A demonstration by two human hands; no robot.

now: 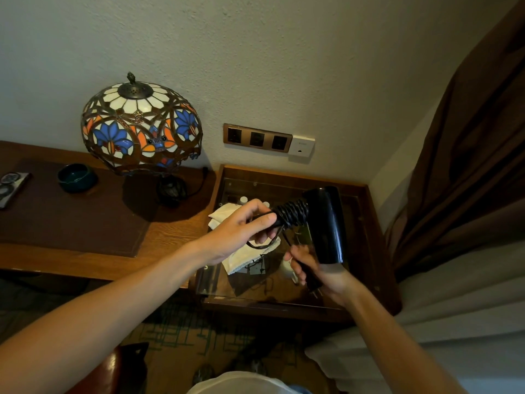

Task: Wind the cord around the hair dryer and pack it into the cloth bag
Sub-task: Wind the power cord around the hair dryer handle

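Observation:
A black hair dryer [326, 223] hangs above the glass-topped side table [366, 211]. Its black cord [292, 213] is coiled in several turns around the handle. My left hand [244, 228] grips the end of that handle, with a loose loop of cord under my fingers. My right hand [309, 268] is closed on the cord's free end with the plug, just below the dryer's barrel. The white cloth bag [247, 254] lies crumpled on the glass beneath both hands, partly hidden by them.
A stained-glass lamp [142, 126] stands on the wooden desk [167, 237] at left, beside a dark green bowl [76, 177]. Wall sockets [257, 137] sit above the side table. A brown curtain [468, 166] and white bedding [426, 322] are at right.

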